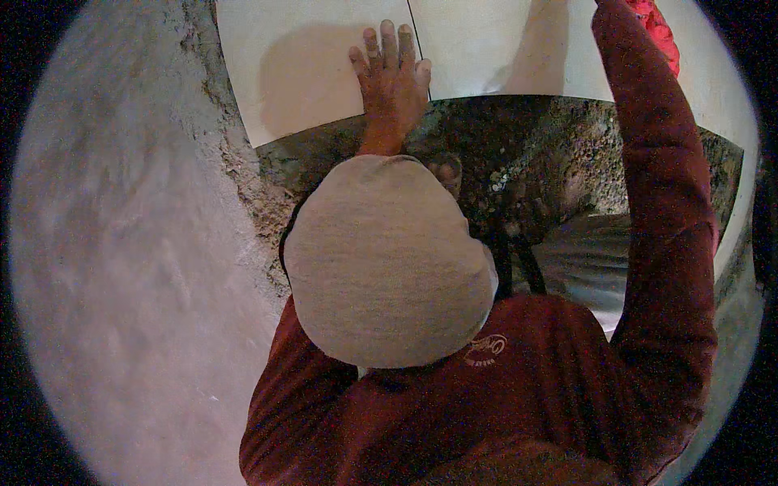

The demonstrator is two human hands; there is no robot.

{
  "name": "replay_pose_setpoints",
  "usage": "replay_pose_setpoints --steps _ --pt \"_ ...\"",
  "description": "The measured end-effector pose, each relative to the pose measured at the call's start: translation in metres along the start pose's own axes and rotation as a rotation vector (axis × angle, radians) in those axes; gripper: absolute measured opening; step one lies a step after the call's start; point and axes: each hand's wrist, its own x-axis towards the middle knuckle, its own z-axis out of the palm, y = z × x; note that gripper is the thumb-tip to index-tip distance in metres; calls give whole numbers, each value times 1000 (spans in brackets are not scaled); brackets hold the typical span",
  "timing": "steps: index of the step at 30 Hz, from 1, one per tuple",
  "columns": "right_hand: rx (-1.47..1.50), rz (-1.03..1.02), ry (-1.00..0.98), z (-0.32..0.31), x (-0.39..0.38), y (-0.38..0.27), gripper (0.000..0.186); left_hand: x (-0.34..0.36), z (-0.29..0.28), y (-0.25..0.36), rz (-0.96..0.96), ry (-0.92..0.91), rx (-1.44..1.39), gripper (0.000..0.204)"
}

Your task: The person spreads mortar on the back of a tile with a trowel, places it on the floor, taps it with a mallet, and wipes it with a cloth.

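My left hand (393, 73) lies flat with its fingers spread on the near corner of a large white tile (300, 73), beside the seam to a second white tile (486, 44). It holds nothing. My right arm, in a dark red sleeve (656, 162), stretches up over the second tile, and the hand itself is cut off by the top edge. A beige cap (385, 259) and dark red sweater fill the middle and hide what lies under them.
Below the tiles lies a dark bed of rough mortar and gravel (551, 154). A rough grey plastered surface (121, 243) fills the left side, with a crumbly edge along the tile. A bright red thing (660, 32) shows at the top right. Grey cloth (583, 259) lies at the right.
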Motion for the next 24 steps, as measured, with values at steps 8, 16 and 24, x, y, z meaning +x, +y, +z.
replay_pose_setpoints --steps 8,16,24 --pt "-99 -127 251 9 14 -53 46 -11 -10 -8 -89 -6 89 68" --pt "-501 63 360 -4 10 -22 39 -12 2 15 23 46 93 66" --pt "282 223 -38 -72 10 -73 68 13 -2 -76 -166 146 -380 47"
